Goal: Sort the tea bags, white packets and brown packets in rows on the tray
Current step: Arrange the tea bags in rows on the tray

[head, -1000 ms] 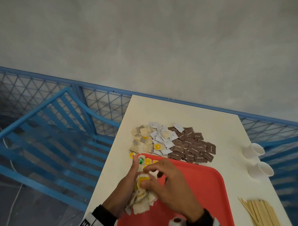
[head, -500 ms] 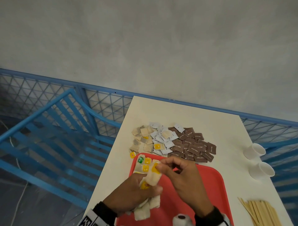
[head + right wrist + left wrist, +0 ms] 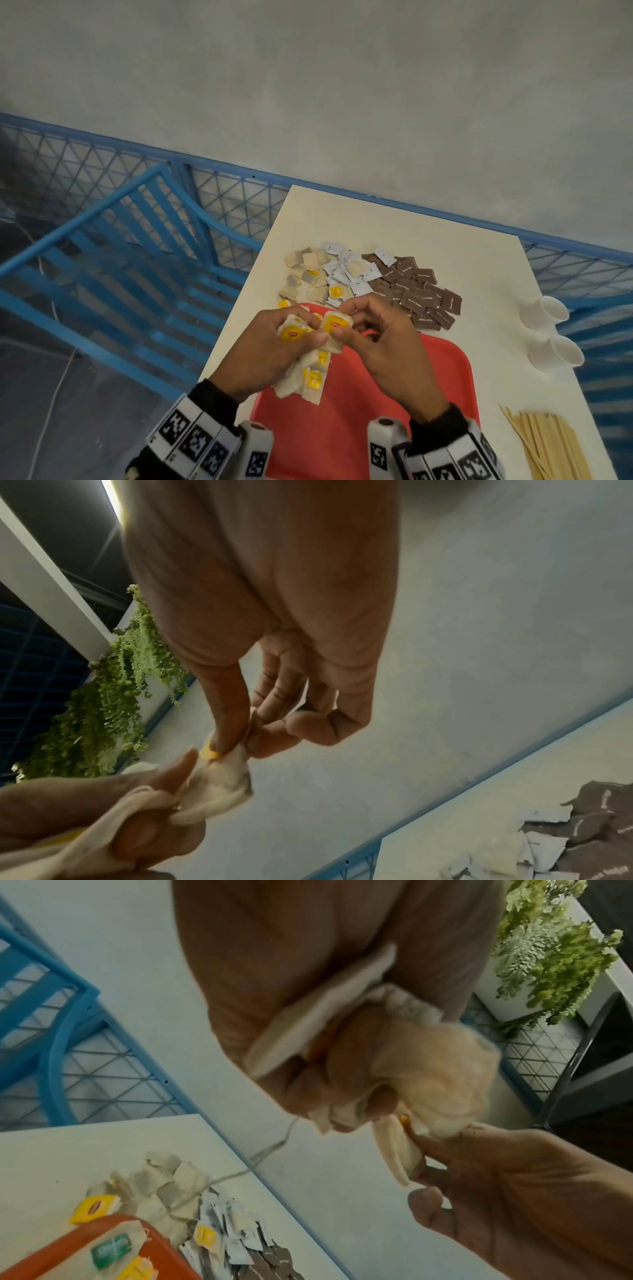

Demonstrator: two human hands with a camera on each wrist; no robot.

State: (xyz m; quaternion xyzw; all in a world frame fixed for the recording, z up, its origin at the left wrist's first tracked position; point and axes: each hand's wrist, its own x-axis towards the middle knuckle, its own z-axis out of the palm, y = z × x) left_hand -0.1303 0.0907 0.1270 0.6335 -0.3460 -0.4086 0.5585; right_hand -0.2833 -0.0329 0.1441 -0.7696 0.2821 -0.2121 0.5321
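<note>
I see my left hand [image 3: 270, 346] clamped round a bunch of tea bags [image 3: 310, 375]; bags hang below its fingers [image 3: 291, 320] over the near-left part of the red tray [image 3: 442, 373]; my right hand [image 3: 383, 339] sits just right of it, thumb and forefinger pinching one tea bag [image 3: 334, 329] by its yellow tag, other fingers loosely curled; that bag touches the left thumb tip; both hands raised off the tray, backs up, wrists toward me; beyond the fingertips on the worktop [image 3: 479, 260] lie loose tea bags [image 3: 308, 274] to the left, white packets [image 3: 346, 274] in the middle, brown packets [image 3: 418, 294] to the right, piles touching each other; a green-tagged bag [image 3: 113, 1250] and yellow-tagged bags lie on the tray's far-left corner under the left fingers; right of the hands, two white cups [image 3: 551, 329] on their sides and wooden stirrers [image 3: 548, 445].
</note>
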